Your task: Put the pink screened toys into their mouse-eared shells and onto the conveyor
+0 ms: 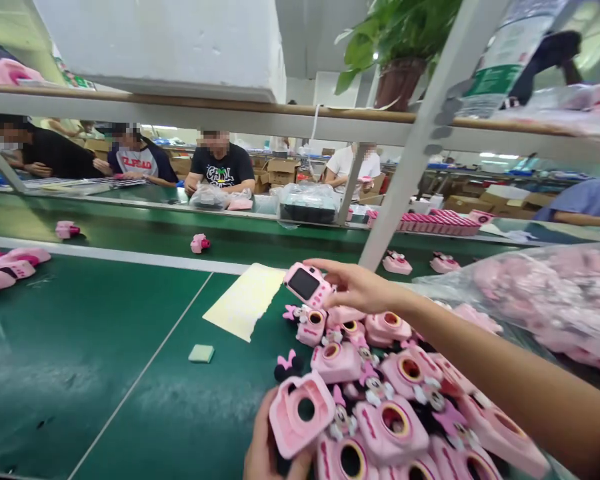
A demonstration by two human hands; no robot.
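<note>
Our right hand (357,287) pinches a pink camera (305,285) near the far edge of the desk (115,347), beside heaped covers (419,427); our left hand (261,445) grips an empty cover (286,421) toward the near edge. We could drop the camera if that fingertip hold slips, or scatter covers by brushing them.

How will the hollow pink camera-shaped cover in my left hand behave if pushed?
The hollow pink camera-shaped cover is probably light, being an open shell. It isn't visibly buckling in your grip, so it's likely fairly stiff.
</note>
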